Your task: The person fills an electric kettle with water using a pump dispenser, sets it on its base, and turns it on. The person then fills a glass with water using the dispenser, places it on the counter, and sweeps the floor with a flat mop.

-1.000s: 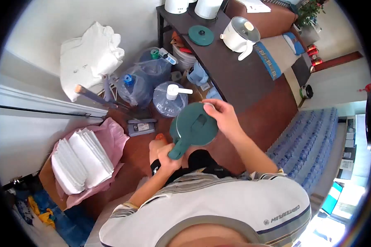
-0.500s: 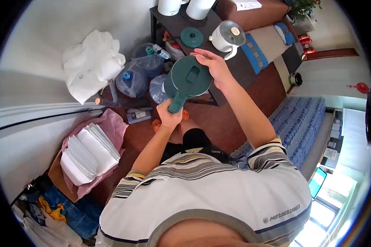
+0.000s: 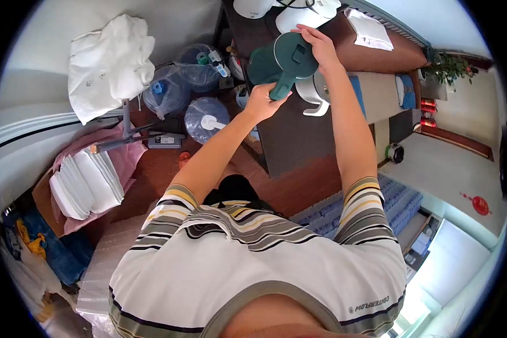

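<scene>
I hold a dark green kettle [image 3: 294, 56] over the dark table [image 3: 290, 141], its lid facing me. My left hand [image 3: 265, 101] is closed around its handle. Along the far right rim, my right hand [image 3: 320, 48] grips the kettle with its fingers over the edge. More green shows left of the lid; I cannot tell how much is the kettle's body and how much the round green piece on the table. A white pot [image 3: 314, 93] with a pale handle stands close behind, partly hidden by the kettle and my right forearm.
White kettles [image 3: 253, 7] stand at the table's far end. Plastic-wrapped water jugs [image 3: 205, 119] and a grey case [image 3: 165, 141] are on the floor to the left. Right of the table is a brown sofa [image 3: 372, 53]. A stack of white sheets [image 3: 87, 183] lies at the left.
Both hands have carried the kettle forward and to the right, over the table. My view has shifted, and the kettle now overlaps the white pot and the round green piece.
</scene>
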The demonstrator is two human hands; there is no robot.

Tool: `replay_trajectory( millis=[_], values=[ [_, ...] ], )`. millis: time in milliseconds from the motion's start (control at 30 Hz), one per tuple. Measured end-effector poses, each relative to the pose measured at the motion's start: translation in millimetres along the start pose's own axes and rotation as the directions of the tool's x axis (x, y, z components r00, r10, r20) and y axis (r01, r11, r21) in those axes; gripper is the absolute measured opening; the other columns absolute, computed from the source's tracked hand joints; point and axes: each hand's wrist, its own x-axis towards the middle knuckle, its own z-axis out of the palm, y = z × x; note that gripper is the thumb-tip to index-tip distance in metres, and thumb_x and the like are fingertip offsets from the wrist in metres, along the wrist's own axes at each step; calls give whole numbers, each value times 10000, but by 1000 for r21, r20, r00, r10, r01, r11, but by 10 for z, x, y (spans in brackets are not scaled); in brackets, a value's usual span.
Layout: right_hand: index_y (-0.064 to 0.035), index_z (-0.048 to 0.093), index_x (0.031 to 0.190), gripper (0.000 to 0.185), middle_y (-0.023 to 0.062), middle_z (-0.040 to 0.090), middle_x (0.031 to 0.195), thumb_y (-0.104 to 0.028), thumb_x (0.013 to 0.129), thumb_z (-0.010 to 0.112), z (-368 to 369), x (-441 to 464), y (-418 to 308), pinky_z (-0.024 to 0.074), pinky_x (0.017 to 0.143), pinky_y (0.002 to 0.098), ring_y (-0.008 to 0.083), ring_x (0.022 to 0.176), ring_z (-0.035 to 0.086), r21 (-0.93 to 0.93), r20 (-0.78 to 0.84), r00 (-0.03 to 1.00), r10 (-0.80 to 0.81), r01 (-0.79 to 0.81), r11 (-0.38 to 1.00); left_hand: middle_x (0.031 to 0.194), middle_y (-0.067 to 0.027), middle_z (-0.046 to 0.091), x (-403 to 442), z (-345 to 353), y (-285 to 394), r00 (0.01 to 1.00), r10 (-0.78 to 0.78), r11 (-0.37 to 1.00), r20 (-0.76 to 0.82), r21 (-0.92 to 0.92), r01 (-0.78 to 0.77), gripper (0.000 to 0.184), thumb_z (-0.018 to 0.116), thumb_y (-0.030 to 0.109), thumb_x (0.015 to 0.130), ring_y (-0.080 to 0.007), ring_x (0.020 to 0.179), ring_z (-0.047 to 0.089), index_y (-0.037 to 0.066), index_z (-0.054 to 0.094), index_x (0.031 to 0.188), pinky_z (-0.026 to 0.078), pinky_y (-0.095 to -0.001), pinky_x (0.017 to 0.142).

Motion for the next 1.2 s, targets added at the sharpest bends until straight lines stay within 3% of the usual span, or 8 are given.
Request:
replay_trajectory(
  millis=[533, 600, 767, 800, 867, 933, 1067, 1200],
  values=[
    [-7, 629, 1231, 313, 86, 695, 1109, -189, 982, 574, -396, 735, 416, 507, 867, 257, 139, 976, 642, -141, 121, 991, -56, 73, 987, 773, -165, 623, 297, 496, -713, 998, 69, 997, -1, -38, -69, 252, 803, 155, 788, -302, 656, 602, -1, 622, 868, 473, -371, 617],
    [-7, 632, 1227, 308, 85, 695, 1108, -187, 985, 569, -398, 736, 410, 504, 870, 257, 136, 974, 641, -170, 155, 986, -59, 85, 982, 923, -170, 643, 277, 435, -719, 992, -34, 994, 125, 108, 21, 257, 784, 146, 779, -370, 888, 616, 25, 617, 933, 489, -409, 744],
    [16, 651, 1128, 225, 101, 679, 1066, -129, 971, 578, -90, 248, 243, 481, 887, 279, 147, 949, 623, -635, -287, 749, -597, 318, 704, 1083, -179, 608, -115, -182, -1260, 972, 227, 973, -59, -18, -228, 458, 804, 299, 751, -390, 1009, 586, 37, 610, 1073, 459, -459, 907],
    [13, 646, 1101, 199, 106, 672, 1058, -117, 972, 569, 35, -16, 170, 482, 884, 294, 157, 938, 621, -591, -374, 656, -656, 376, 713, 1005, -135, 602, -255, -350, -1553, 981, 143, 989, -129, 54, -138, 276, 679, 185, 852, -284, 925, 597, 38, 569, 1058, 479, -372, 849],
    [5, 597, 992, 163, 69, 630, 917, -138, 996, 519, 136, -542, 470, 471, 792, 297, 139, 841, 576, -520, -540, 615, -574, 292, 803, 890, -57, 583, -444, -494, -2320, 841, -425, 897, -333, -282, 341, 83, 522, 96, 935, -127, 784, 570, 45, 537, 999, 475, -262, 715],
    [5, 558, 1005, 193, 81, 586, 953, -186, 984, 529, 247, -932, 1023, 435, 838, 315, 159, 895, 532, -464, -472, 653, -592, 387, 797, 845, -42, 583, -358, -738, -3191, 475, -839, 532, -265, -584, 613, 173, 521, 235, 962, -134, 706, 560, 69, 543, 1009, 485, -263, 674],
    [-17, 487, 1152, 309, 108, 524, 1134, -255, 968, 556, 716, -1319, 1668, 419, 872, 344, 184, 985, 502, -414, -501, 715, -488, 297, 860, 939, -36, 589, -177, -827, -4327, 200, -978, 189, -58, -651, 736, 502, 582, 535, 871, -156, 820, 556, 86, 562, 1096, 466, -317, 745],
    [-38, 477, 1202, 350, 91, 544, 1141, -296, 971, 523, 788, -1389, 1929, 429, 891, 356, 208, 1017, 540, -389, -596, 666, -449, 250, 887, 1101, -19, 579, 225, -646, -4649, 197, -980, 113, 38, -708, 698, 849, 563, 728, 790, -200, 1019, 493, 72, 495, 1324, 316, -395, 1024]
  ],
)
